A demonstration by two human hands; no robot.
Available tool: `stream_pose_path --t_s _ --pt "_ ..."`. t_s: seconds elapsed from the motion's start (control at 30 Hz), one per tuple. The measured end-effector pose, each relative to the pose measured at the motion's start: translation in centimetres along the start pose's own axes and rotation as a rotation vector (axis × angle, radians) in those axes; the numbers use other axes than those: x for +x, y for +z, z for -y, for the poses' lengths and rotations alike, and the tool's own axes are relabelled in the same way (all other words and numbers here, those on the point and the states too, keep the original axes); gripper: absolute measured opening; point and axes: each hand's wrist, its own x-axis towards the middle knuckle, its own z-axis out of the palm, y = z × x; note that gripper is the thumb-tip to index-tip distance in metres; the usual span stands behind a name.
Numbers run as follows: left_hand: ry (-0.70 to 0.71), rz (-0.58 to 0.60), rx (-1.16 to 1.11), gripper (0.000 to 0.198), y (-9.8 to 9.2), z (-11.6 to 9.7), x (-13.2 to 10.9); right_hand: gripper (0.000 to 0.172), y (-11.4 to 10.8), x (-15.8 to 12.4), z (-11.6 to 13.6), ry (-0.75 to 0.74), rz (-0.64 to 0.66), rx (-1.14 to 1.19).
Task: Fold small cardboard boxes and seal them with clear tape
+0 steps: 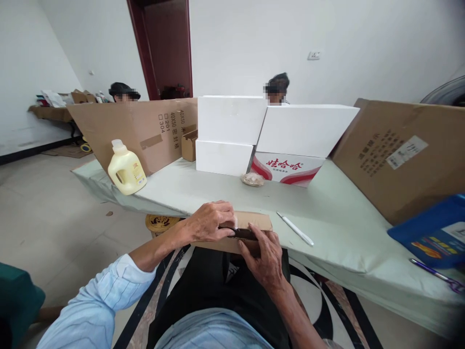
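Note:
A small brown cardboard box (254, 220) lies at the front edge of the table, just above my lap, with a dark gap along its top. From the left, my left hand (214, 222) grips the box beside that gap, its fingers and thumb closed; a small whitish bit shows at the fingertips, too small to name. My right hand (264, 252) is closed over the near right side, thumb in front and fingers across the upper edge. What is inside the box is hidden. To the right of the box lies a slim white craft knife (295, 229).
White boxes (230, 121) stand stacked at the back, with a small plastic-wrapped bundle (253, 180) before them. Large cartons (145, 135) flank both sides. A yellow jug (127, 169) stands left; a blue bottle (432, 232) and purple pen (436, 274) lie right. Two people sit beyond.

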Motion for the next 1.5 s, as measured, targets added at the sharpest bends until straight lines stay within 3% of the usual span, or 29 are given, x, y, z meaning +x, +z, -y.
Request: stream_pose_path --t_s 0.23,0.33,0.7,1.03,1.27,1.5 --pt "0.018 -0.015 0.306 0.021 1.0 -0.8 -0.2 0.055 0.2 0.1 -0.2 0.012 -0.011 -0.011" --pt "0.005 -0.039 0.313 0.025 1.4 -1.1 -0.3 0.054 0.3 0.1 -0.2 0.013 -0.020 -0.010" --pt "-0.210 -0.116 -0.296 0.018 0.7 -0.8 0.3 0.054 0.2 -0.1 0.0 0.024 -0.004 -0.017" --pt "-0.322 -0.105 -0.534 0.017 -0.3 -0.3 1.1 0.052 0.0 -0.3 0.5 0.011 -0.013 -0.016" --pt "-0.601 -0.022 -0.805 0.018 -1.1 2.4 2.3 0.054 0.0 -0.9 0.7 0.010 0.003 -0.018" --pt "-0.703 0.009 -1.071 0.032 -0.2 5.5 2.9 0.052 0.0 -0.8 0.7 0.011 -0.001 -0.025"
